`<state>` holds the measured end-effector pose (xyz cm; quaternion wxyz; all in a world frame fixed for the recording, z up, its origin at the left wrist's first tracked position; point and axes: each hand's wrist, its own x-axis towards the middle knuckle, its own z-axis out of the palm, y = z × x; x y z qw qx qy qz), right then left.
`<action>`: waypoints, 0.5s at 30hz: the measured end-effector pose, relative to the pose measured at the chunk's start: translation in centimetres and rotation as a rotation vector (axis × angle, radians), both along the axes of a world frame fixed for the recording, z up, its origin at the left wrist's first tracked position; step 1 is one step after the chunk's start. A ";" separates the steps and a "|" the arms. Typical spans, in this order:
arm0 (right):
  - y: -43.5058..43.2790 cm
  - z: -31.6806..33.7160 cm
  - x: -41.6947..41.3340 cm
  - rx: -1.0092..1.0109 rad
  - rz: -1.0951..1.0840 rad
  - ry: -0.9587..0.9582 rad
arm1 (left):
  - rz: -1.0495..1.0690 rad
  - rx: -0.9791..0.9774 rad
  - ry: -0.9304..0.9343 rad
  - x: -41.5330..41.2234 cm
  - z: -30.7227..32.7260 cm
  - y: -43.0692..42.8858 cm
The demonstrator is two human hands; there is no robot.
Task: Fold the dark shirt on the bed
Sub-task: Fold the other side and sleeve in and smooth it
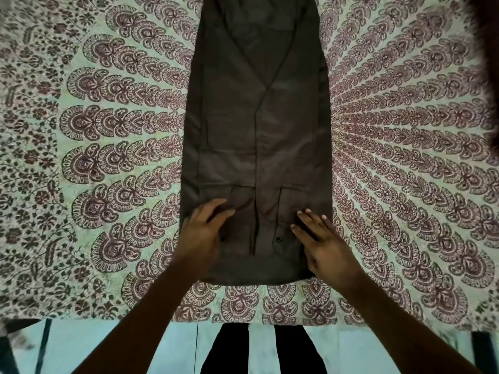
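The dark shirt [256,125] lies flat on the bed as a long narrow strip, both sides and sleeves folded inward to meet along the middle. Its two buttoned cuffs lie near the edge closest to me. My left hand [205,230] rests palm down on the shirt's near left part, fingers spread, slightly blurred. My right hand [321,238] lies flat on the near right part, fingers apart. Neither hand grips the cloth.
The bed wears a patterned bedspread [108,157] with maroon paisley fans on pale green. Its near edge [162,319] runs across the bottom, with a pale floor and my dark trouser legs [259,349] below. A dark blurred shape fills the upper right corner.
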<state>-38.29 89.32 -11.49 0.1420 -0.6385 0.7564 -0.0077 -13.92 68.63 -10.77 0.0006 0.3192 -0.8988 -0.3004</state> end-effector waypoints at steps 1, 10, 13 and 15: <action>0.4 0.1 -0.5 0.045 0.031 0.017 | -0.023 -0.023 -0.057 1.8 0.1 -0.8; 1.4 1.7 -4.9 0.314 0.339 0.150 | -0.483 -0.247 -0.439 7.5 0.1 -5.6; 0.8 1.9 -6.2 0.333 0.458 0.213 | -0.568 -0.318 -0.443 6.6 0.1 -6.7; 0.4 1.7 -6.7 0.276 0.509 0.227 | -0.592 -0.339 -0.377 6.2 -0.2 -7.2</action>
